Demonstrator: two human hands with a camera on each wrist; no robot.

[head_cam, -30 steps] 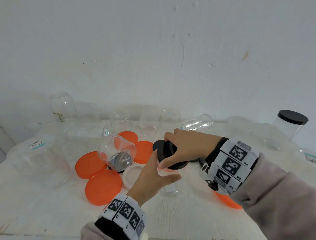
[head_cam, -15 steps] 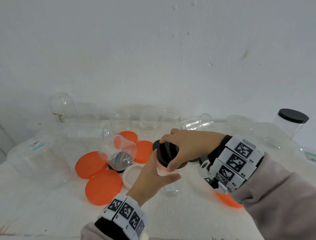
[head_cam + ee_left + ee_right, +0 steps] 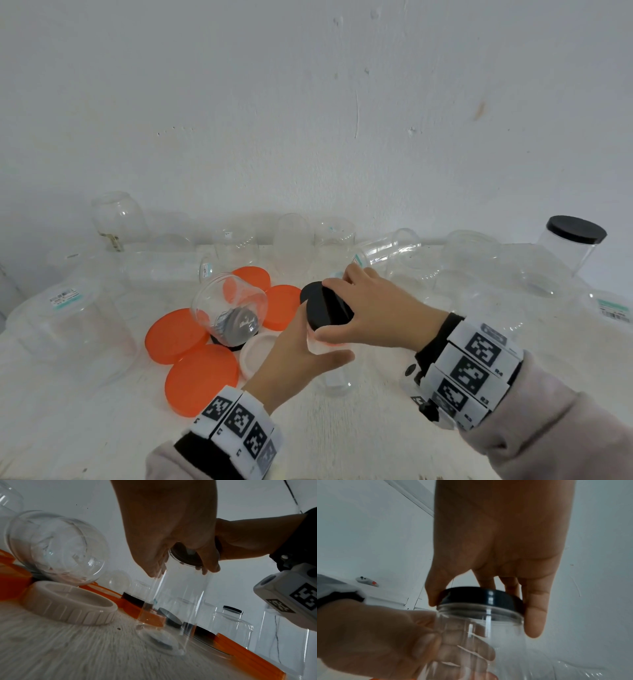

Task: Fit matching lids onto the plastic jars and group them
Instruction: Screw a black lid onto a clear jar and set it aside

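Head view | left hand (image 3: 294,359) grips clear jar (image 3: 334,375) | right hand (image 3: 373,310) grips black lid (image 3: 323,308) | jar labels unreadable

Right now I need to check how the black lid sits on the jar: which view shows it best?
Right wrist: the black lid shows side-on over the jar's threads. Head shows its tilted top; left wrist only its underside.

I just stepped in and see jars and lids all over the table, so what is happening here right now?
A person is capping a clear plastic jar. The left hand grips the jar's body while the right hand holds a round black lid on its mouth; whether it is fully screwed on cannot be told. Orange round lids and a white ribbed lid lie loose on the white table, and one black-lidded clear jar stands at the far right.
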